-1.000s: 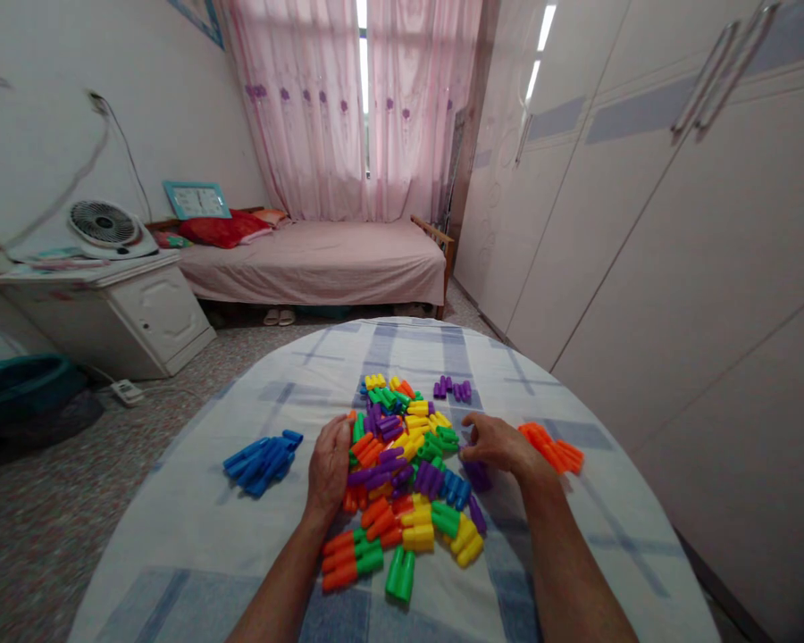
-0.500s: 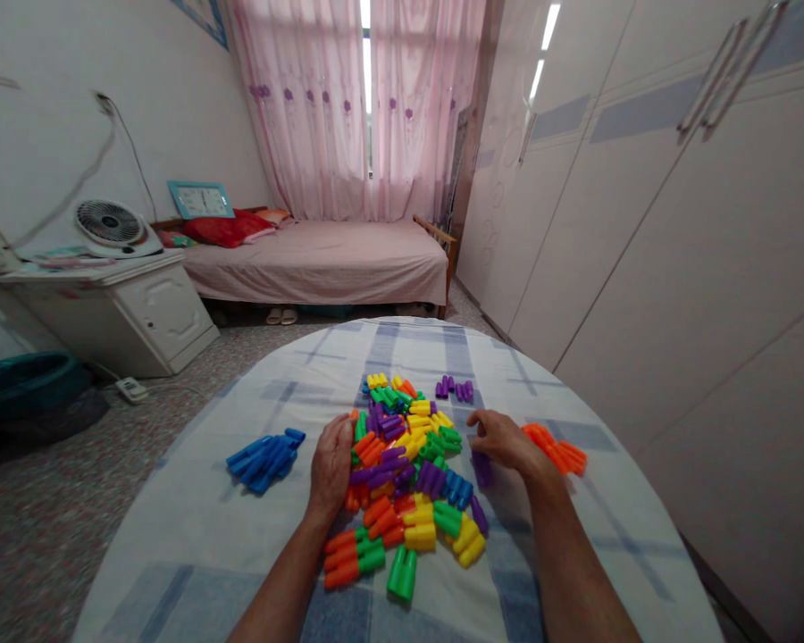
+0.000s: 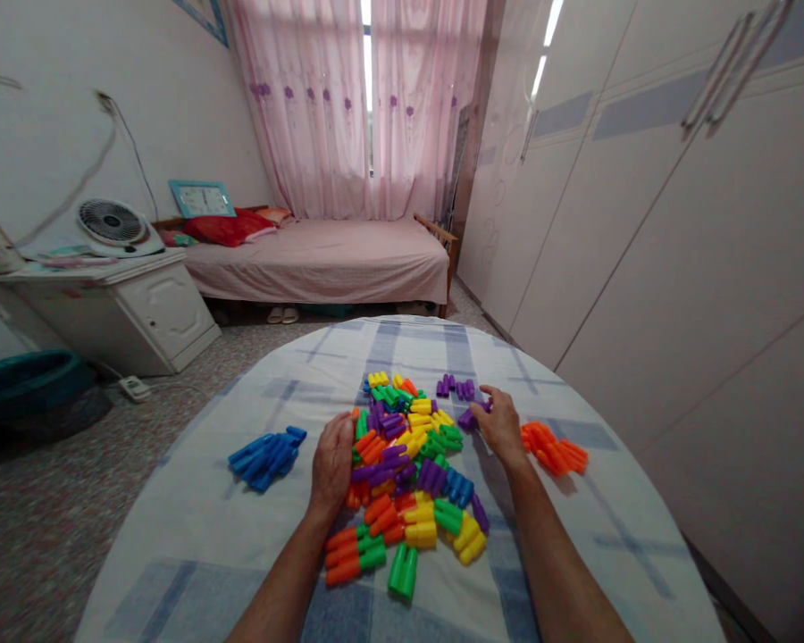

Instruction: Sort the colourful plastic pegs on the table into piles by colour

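A heap of plastic building blocks (image 3: 412,438) in orange, green, yellow, purple and blue lies mid-table, each piece formed of joined tubes. Against its left side rests my left hand (image 3: 333,455), fingers extended and holding nothing. At the upper right of the heap, my right hand (image 3: 499,421) grips a purple block (image 3: 473,416) by its right end. Just beyond that hand sit a few purple blocks (image 3: 455,388). Blue blocks (image 3: 268,458) form a group at the left, and orange blocks (image 3: 554,448) form another to the right.
The round table carries a checked cloth (image 3: 194,518). Beyond it stands a bed (image 3: 322,259) with a red pillow (image 3: 224,229). A fan (image 3: 115,225) rests on a white cabinet (image 3: 164,313) at the left. A tall wardrobe (image 3: 676,268) lines the right side.
My right hand has moved away from me, carrying the purple block from the right of the heap toward the other purple blocks. My left hand has stayed against the heap.
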Demonstrator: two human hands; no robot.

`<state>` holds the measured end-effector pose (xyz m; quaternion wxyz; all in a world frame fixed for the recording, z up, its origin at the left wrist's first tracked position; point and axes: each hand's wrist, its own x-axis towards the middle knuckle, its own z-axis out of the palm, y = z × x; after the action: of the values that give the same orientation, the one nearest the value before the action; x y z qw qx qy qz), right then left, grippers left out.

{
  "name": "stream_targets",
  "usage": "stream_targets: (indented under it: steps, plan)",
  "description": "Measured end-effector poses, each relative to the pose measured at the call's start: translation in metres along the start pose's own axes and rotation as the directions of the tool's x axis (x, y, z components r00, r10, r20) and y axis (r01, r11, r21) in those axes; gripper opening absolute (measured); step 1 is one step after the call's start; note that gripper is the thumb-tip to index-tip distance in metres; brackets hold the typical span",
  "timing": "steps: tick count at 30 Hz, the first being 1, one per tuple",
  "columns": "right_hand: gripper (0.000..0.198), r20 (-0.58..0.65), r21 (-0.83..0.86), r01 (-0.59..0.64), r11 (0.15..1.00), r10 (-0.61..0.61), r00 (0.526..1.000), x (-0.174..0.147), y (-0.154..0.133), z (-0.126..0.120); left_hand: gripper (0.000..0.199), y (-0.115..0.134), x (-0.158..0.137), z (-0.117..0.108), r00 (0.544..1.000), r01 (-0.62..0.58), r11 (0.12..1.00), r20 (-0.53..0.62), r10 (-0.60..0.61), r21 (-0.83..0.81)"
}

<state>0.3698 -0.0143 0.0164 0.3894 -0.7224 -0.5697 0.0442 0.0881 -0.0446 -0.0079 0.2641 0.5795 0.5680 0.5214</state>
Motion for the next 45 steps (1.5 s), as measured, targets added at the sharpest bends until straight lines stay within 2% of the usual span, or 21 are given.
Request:
stream_targets:
  steps: [2, 4, 8, 11, 18, 22, 26, 30, 37, 40, 45]
  plan:
    - [0.037, -0.012, -0.089, 0.034, 0.995, -0.035, 0.999, -0.001, 0.000, -0.004, 0.043, 0.001, -0.001, 0.000, 1.000, 0.004, 1.000, -0.001, -0.004, -0.002]
    - [0.032, 0.000, -0.163, 0.012, 0.987, -0.013, 1.000, -0.001, -0.002, -0.011, 0.043, 0.001, -0.001, 0.000, 1.000, 0.006, 1.000, -0.005, -0.006, -0.002]
    - [0.022, 0.194, -0.203, -0.034, 0.979, 0.074, 0.978, -0.002, -0.006, -0.020, 0.043, 0.000, 0.000, 0.000, 1.000, 0.004, 1.000, -0.004, -0.004, 0.005]
    - [0.020, 0.312, -0.152, -0.006, 0.988, 0.054, 0.949, -0.002, -0.006, -0.017, 0.043, -0.001, 0.000, 0.000, 1.000, -0.004, 1.000, -0.004, 0.004, 0.010]
    - [0.024, 0.259, 0.011, 0.059, 0.998, -0.060, 0.964, -0.001, -0.008, -0.008, 0.042, -0.001, 0.000, -0.001, 1.000, -0.017, 1.000, -0.011, 0.017, 0.017]
    - [0.024, 0.328, 0.055, 0.114, 0.992, -0.126, 0.936, -0.005, -0.015, -0.007, 0.043, -0.001, 0.000, -0.001, 1.000, -0.016, 1.000, -0.007, 0.016, 0.021]
    - [0.033, 0.312, 0.106, 0.201, 0.974, -0.224, 0.923, -0.010, -0.022, 0.004, 0.046, 0.000, 0.000, -0.001, 1.000, -0.010, 1.000, -0.005, 0.010, 0.027]
    - [0.037, 0.325, 0.127, 0.295, 0.947, -0.321, 0.890, -0.018, -0.029, 0.018, 0.044, 0.000, 0.001, -0.001, 1.000, -0.016, 1.000, -0.006, 0.016, 0.025]
    - [0.043, 0.386, -0.007, 0.288, 0.958, -0.263, 0.884, -0.028, -0.033, 0.029, 0.042, -0.004, 0.000, -0.001, 1.000, -0.013, 1.000, -0.007, 0.013, 0.007]
    - [0.044, 0.402, -0.011, 0.294, 0.956, -0.265, 0.877, -0.028, -0.033, 0.029, 0.042, -0.004, -0.001, -0.001, 1.000, -0.007, 1.000, -0.008, 0.007, 0.003]
    - [0.039, 0.361, 0.001, 0.299, 0.954, -0.279, 0.890, -0.027, -0.033, 0.028, 0.040, -0.002, 0.000, -0.001, 1.000, -0.014, 1.000, -0.008, 0.014, -0.004]
